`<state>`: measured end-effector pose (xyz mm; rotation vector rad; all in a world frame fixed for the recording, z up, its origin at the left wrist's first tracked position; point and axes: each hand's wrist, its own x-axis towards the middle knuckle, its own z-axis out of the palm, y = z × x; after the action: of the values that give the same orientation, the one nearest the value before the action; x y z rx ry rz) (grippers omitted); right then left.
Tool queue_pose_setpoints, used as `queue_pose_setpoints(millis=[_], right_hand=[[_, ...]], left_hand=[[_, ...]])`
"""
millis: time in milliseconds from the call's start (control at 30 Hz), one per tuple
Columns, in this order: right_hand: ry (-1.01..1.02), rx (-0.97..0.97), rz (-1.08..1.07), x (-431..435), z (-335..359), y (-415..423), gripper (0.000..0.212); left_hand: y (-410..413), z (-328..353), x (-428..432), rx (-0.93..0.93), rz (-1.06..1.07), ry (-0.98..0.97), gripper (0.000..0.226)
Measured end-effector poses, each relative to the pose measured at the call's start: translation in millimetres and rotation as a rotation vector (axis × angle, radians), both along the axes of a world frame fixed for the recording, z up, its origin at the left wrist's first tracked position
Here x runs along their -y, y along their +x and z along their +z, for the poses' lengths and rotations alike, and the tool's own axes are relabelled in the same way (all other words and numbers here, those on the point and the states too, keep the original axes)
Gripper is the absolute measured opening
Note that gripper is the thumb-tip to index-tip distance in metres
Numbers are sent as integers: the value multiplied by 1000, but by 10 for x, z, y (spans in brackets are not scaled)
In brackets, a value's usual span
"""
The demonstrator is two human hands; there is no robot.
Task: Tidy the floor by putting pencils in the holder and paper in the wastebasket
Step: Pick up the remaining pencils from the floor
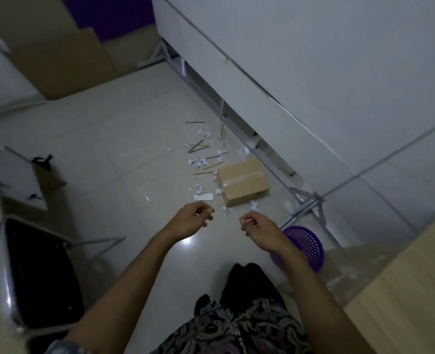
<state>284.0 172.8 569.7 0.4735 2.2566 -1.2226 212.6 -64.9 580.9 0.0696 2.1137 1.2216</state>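
Left hand (191, 221) out over the pale tiled floor (104, 154): fingers loosely curled, slightly apart, gripping nothing as far as can be told. Straight beyond those fingertips, a flat white paper scrap (203, 197); farther out and a touch right, the scatter of thin dark and yellow pencils (194, 122) mixed with more torn and crumpled white paper.

All pencils flat on the tiles, long axes fanned. Farthest dark one lying crosswise to the fingers' reach. Two dark ones crossed in a narrow V. Yellow ones slanting up to the right, toward the taped brown cardboard box (242, 182). Too small to tell which ends are sharpened.

Right hand (258, 232) likewise slack-curled and seemingly empty, crumpled scraps just ahead of its fingertips, round purple mesh wastebasket (307, 245) behind the fingers, under the forearm. No pencil holder to be made out.

Probably the opening reach, with nothing yet picked up. Best to crouch close first. Pinch each pencil at mid-length, across its axis, then turn the gathered ones parallel in one fist. Rake paper toward the palm before closing, to catch the small bits, and drop it in the basket close behind.
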Motion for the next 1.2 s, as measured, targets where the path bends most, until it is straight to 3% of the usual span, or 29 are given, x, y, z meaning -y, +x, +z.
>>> queue_pose_setpoints(millis=[267, 667, 867, 1067, 1200], right_hand=[[44, 167, 201, 130, -250, -1331, 15], [12, 227, 163, 65, -815, -3754, 14], [-49, 245, -151, 145, -1299, -4668, 35], [-152, 316, -433, 377, -2041, -5314, 33], [-186, 275, -713, 538, -2635, -5657, 47]], left_hand=[[-1533, -388, 306, 2, 4, -49, 21], [-3850, -832, 329, 140, -14, -194, 17], [-4802, -1366, 239, 93, -30, -260, 20], [-5865, -2029, 45, 350, -77, -158, 29], [-6524, -2658, -254, 368, -217, -174, 22]])
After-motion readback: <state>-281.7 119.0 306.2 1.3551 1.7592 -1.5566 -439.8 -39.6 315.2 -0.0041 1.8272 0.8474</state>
